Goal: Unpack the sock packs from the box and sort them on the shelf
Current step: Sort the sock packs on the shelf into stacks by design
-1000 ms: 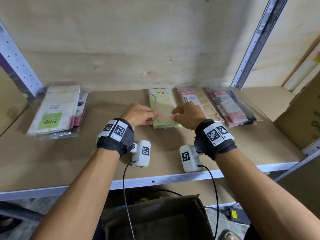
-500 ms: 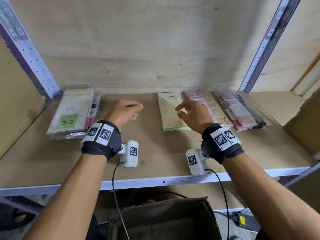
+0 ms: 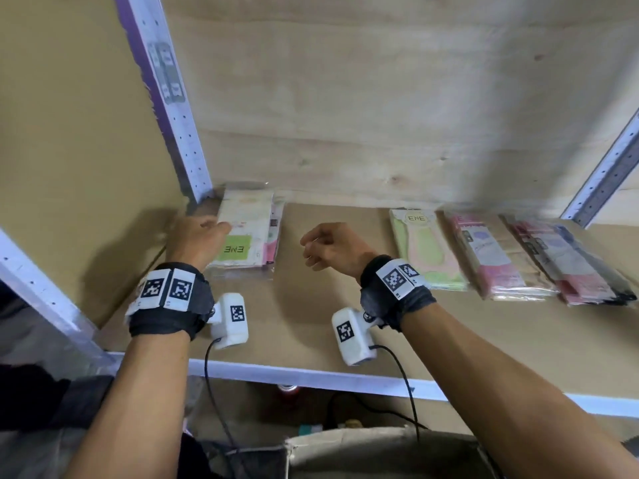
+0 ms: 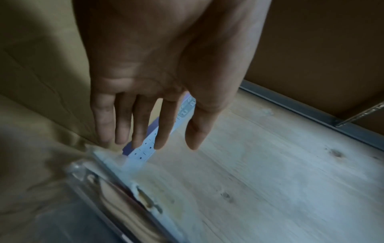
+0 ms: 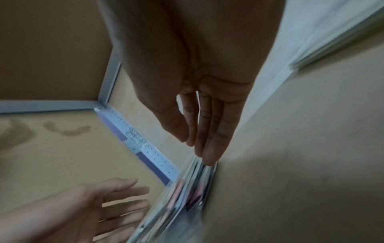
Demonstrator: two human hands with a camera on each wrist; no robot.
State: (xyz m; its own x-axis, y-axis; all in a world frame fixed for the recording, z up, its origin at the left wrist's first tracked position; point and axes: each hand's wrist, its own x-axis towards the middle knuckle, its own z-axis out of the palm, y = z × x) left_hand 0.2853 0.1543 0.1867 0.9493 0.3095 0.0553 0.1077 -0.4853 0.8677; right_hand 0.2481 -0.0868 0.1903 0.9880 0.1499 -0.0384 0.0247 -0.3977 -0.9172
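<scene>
A stack of sock packs (image 3: 249,233), topped by a cream pack with a green ENE label, lies at the shelf's back left. My left hand (image 3: 221,227) is at its left edge, fingers straight and holding nothing (image 4: 172,146). My right hand (image 3: 307,245) is empty just right of the stack. In the right wrist view its straight fingers (image 5: 209,156) reach the stack's edge (image 5: 187,197); contact is unclear. A green-and-pink ENE pack (image 3: 427,247), a pink-and-beige stack (image 3: 494,261) and a pink-and-dark stack (image 3: 574,271) lie in a row to the right.
The brown shelf board (image 3: 311,323) has a pale metal front rail (image 3: 311,376). A perforated upright (image 3: 179,133) and a cardboard side wall (image 3: 69,167) close off the left. Another upright (image 3: 608,167) stands at the right. The open cardboard box (image 3: 380,454) sits below the shelf.
Both hands left the green ENE pack and moved left across the shelf to the left stack. The head view swung left with them.
</scene>
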